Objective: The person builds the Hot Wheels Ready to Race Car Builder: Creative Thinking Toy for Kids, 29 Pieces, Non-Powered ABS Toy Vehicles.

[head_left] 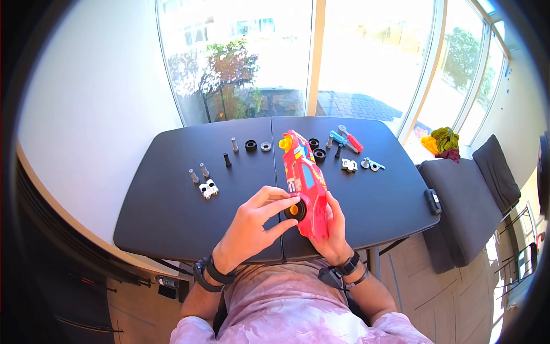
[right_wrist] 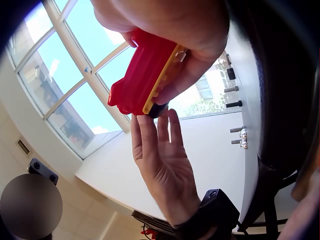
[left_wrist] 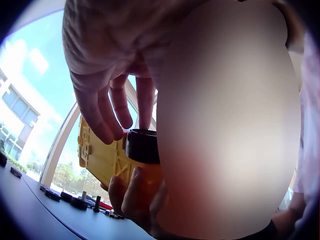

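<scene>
The black table (head_left: 154, 215) spans the scene. Over its near middle, raised above the top, is the red toy car (head_left: 310, 176); its long axis runs near to far, the far end leaning left. It seems rolled onto one side, underside toward the left; I cannot tell which end is the nose. The right hand (head_left: 334, 232) grips its near part from the right, while the left hand (head_left: 252, 221) pinches the black wheel (head_left: 295, 210) at the near left corner between thumb and fingers.

The work looks partway: that corner has its wheel, but the far left one shows only a yellow hub (head_left: 285, 143). Left to deal with, on the table's far side, are a red-and-blue tool (head_left: 348, 139), loose black wheels (head_left: 319, 155), two white blocks (head_left: 209, 189), a grey ring (head_left: 266, 147) and several pegs (head_left: 227, 159).
</scene>
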`<control>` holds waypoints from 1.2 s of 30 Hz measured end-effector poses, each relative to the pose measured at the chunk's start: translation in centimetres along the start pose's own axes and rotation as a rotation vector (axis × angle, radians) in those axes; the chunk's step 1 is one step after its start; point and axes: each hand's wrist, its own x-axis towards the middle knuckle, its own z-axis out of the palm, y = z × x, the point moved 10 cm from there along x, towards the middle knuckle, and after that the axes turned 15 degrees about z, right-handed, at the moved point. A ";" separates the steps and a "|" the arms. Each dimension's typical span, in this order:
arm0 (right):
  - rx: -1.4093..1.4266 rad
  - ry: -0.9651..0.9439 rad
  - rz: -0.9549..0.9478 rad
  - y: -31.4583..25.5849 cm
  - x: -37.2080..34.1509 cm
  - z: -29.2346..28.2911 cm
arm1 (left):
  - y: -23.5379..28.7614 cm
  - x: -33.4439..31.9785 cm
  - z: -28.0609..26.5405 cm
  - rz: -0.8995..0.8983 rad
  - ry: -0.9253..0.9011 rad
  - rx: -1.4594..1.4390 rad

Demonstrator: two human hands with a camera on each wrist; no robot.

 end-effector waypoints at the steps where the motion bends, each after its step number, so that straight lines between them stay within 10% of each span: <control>1: -0.001 -0.001 -0.004 0.0 0.0 0.1 | -0.3 -0.1 0.1 -0.019 -0.013 -0.013; 18: -0.022 0.007 0.016 0.0 0.0 0.0 | -4.0 -1.9 1.1 -0.251 0.116 -0.440; 36: 0.052 0.069 0.001 0.0 0.1 -0.6 | -5.3 0.8 -8.1 -0.230 0.088 0.277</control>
